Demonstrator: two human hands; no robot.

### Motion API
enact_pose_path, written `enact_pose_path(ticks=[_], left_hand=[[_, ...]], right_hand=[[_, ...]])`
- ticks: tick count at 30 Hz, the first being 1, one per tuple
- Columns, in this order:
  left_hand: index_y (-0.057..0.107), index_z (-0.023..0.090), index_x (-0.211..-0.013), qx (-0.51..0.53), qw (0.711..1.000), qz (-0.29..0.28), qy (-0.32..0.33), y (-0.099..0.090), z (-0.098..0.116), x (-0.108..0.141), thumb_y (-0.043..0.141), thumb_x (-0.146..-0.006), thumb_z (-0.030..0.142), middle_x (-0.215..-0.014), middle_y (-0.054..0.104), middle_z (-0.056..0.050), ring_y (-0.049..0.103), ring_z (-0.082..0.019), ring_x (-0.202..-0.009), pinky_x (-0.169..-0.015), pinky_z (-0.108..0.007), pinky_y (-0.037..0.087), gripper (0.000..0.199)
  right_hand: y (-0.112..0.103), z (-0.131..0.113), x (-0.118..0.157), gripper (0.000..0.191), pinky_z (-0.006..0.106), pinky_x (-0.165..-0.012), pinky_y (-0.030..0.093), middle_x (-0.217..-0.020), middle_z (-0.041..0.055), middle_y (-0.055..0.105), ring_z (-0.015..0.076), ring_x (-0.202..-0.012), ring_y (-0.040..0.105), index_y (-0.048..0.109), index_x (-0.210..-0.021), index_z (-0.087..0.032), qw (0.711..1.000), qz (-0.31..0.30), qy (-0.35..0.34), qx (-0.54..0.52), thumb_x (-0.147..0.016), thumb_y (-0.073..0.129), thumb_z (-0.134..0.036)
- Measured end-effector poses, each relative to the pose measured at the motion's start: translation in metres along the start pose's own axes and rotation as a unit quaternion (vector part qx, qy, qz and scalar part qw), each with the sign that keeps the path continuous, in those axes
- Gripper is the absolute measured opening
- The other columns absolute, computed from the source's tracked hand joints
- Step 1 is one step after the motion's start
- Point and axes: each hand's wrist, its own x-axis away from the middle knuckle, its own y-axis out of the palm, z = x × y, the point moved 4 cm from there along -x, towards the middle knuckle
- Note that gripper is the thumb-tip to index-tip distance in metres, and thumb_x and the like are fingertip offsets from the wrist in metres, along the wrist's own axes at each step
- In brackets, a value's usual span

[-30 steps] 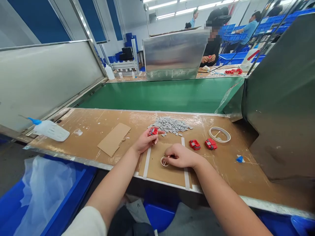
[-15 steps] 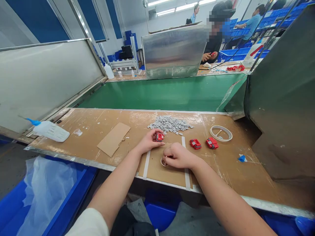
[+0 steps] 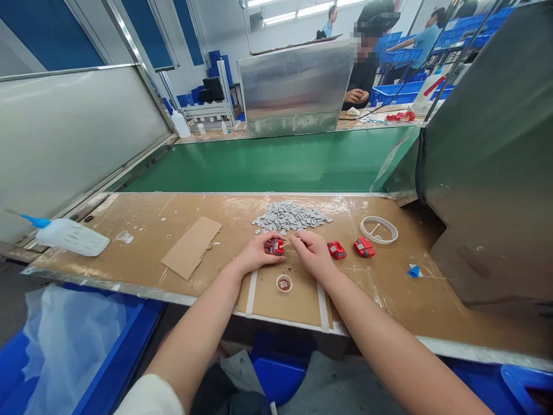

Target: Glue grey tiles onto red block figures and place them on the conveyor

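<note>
My left hand [image 3: 256, 253] is closed on a small red-and-grey plastic part [image 3: 277, 246], held just above the workbench with its red recess facing up. In the closed fingers of my right hand [image 3: 311, 251] is a thin pale stick [image 3: 287, 243], its tip at the part's recess; whether it touches is too small to tell. A small round cup [image 3: 284, 283] with reddish-brown liquid stands on the cardboard below both hands. Beyond my hands lies a heap of small grey flat pieces [image 3: 291, 216]. Two more red-and-grey parts, one nearer [image 3: 336, 249] and one farther [image 3: 363, 247], rest to the right.
A white ring [image 3: 379, 230] and a blue scrap [image 3: 415, 271] lie at right. To the left are a torn cardboard sheet [image 3: 192, 248] and a bottle with a blue nozzle [image 3: 72, 235]. Behind the bench runs a green belt [image 3: 259, 164]; a co-worker [image 3: 365, 75] is across it.
My right hand has lifted away from the small cup and moved up to the red-and-grey part, bringing the thin stick to it. The cup is now uncovered. My left hand still holds the part.
</note>
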Motion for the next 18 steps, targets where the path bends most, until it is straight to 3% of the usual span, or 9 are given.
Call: enact_pose_path(ticks=[10, 18], left_hand=[[0.071, 0.018, -0.116, -0.027, 0.999, 0.007, 0.02, 0.0, 0.002, 0.0, 0.092, -0.071, 0.03, -0.094, 0.065, -0.001, 0.06, -0.013, -0.078, -0.076, -0.025, 0.049, 0.052], [0.071, 0.018, -0.112, -0.023, 0.999, 0.017, 0.023, 0.0, 0.002, -0.001, 0.092, -0.068, 0.03, -0.096, 0.068, -0.003, 0.063, -0.016, -0.083, -0.078, -0.027, 0.051, 0.05]], right_hand=[[-0.001, -0.01, 0.001, 0.043, 0.03, -0.058, 0.024, -0.058, -0.002, 0.038, 0.0131, -0.057, 0.034, 0.028, -0.065, -0.022, 0.995, 0.005, -0.027, 0.094, -0.098, 0.049, -0.037], [0.004, -0.016, 0.001, 0.045, 0.029, -0.058, 0.023, -0.057, -0.0022, 0.037, 0.0125, -0.056, 0.032, 0.025, -0.064, -0.021, 0.994, -0.058, -0.049, 0.078, -0.1, 0.047, -0.04]])
